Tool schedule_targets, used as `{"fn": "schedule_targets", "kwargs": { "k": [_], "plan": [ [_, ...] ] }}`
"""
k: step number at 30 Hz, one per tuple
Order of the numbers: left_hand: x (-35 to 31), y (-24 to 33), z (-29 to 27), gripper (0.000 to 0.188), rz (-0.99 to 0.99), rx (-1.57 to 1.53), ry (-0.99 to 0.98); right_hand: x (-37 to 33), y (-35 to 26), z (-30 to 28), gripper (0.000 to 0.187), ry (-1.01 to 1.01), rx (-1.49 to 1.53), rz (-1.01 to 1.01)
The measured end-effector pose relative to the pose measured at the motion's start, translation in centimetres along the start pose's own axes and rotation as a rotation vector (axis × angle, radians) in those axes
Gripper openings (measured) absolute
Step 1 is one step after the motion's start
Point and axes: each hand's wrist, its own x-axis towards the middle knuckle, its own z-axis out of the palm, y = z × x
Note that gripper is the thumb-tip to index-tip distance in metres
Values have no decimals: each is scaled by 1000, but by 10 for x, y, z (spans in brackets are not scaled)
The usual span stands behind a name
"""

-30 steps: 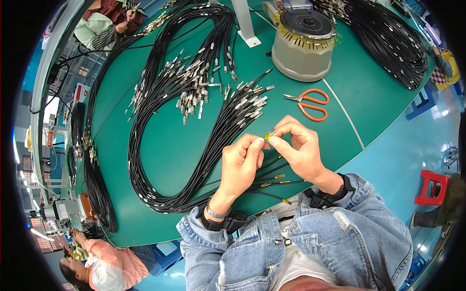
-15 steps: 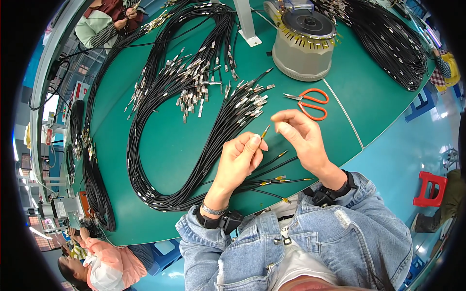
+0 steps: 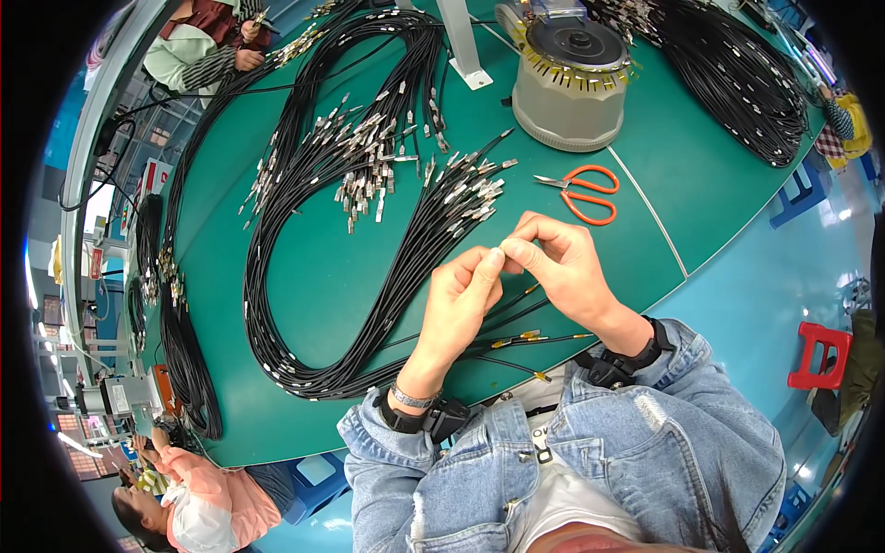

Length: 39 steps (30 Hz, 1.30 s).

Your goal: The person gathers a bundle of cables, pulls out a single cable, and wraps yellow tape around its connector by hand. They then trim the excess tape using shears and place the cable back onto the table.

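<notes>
My left hand is closed in a pinch in front of my chest, on the end of a thin black cable. Thumb and forefinger of my right hand meet it there, pinched around the cable's tip, which both hands' fingers hide. Below my hands lie several loose black cables with yellow-wrapped ends. Left of them a thick bundle of black cables curves across the green table, its metal-tipped ends fanning out just beyond my hands. Red-handled scissors lie beyond my right hand, touching neither hand.
A round grey dispenser with yellow strips around its top stands at the back. More black cable bundles lie at the far right and left. A metal post rises from the green table. Co-workers sit around; a red stool stands right.
My right hand has moved left and closed in on my left fingertips, covering the yellow-wrapped cable tip that showed before. The scissors and bundles lie as they were.
</notes>
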Motion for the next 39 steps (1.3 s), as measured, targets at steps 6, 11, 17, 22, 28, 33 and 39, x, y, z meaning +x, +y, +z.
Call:
{"fn": "schedule_targets", "kwargs": {
  "k": [6, 11, 17, 22, 28, 33, 39],
  "plan": [
    [-8, -12, 9, 19, 205, 344, 152, -9, 2, -1, 13, 10, -10, 24],
    [-14, -27, 15, 14, 320, 545, 157, -14, 14, -23, 12, -68, -155, 87],
    [-12, -29, -24, 13, 546, 985, 201, -17, 6, -52, 13, -285, -524, 65],
    [0, -36, -46, 16, 435, 1417, 334, -8, 0, -62, 15, -172, -650, 90],
    [14, -43, -46, 13, 419, 1500, 288, 10, -9, -76, 18, 20, -727, 83],
    [22, -36, -36, 11, 456, 1407, 313, 32, -30, -110, 19, 190, -750, -11],
    [26, -28, -25, 11, 342, 1167, 265, 77, -61, -180, 19, 552, -532, -223]
  ]
}}
